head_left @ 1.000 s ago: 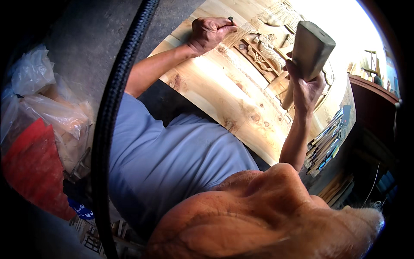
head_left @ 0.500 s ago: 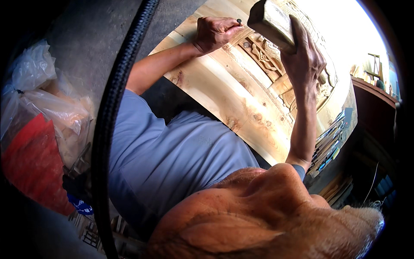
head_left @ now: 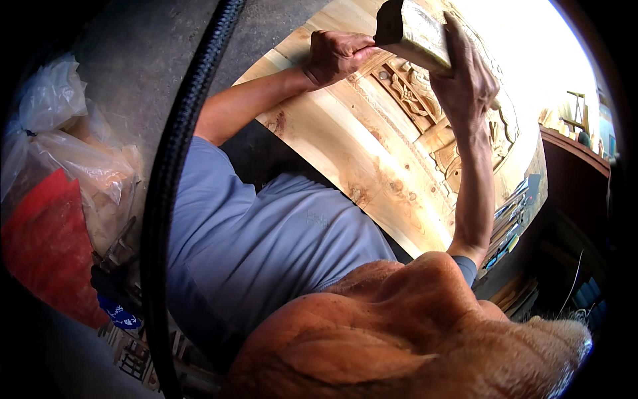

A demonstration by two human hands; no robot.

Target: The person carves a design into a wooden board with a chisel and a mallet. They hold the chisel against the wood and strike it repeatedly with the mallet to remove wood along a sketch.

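Observation:
A wide pale wooden board (head_left: 345,143) lies before me, with a carved relief panel (head_left: 405,93) cut into its far part. My left hand (head_left: 335,56) is closed in a fist at the board's upper left, around a thin upright tool, most likely a carving chisel, whose shaft is hidden. My right hand (head_left: 467,86) grips a blocky wooden mallet (head_left: 417,38), its fingers along the right side. The mallet's left end is right against my left hand's thumb side and covers the tool's top.
A row of carving tools (head_left: 506,229) lies at the board's right edge. Clear plastic bags (head_left: 76,143) and a red sheet (head_left: 50,246) are at the left. A thick black braided cable (head_left: 179,153) crosses the view. A dark reddish cabinet (head_left: 578,173) stands at the right.
The mallet has moved slightly left and down onto the tool, whose dark round head showed above my left fist before. My left hand has shifted slightly with the view.

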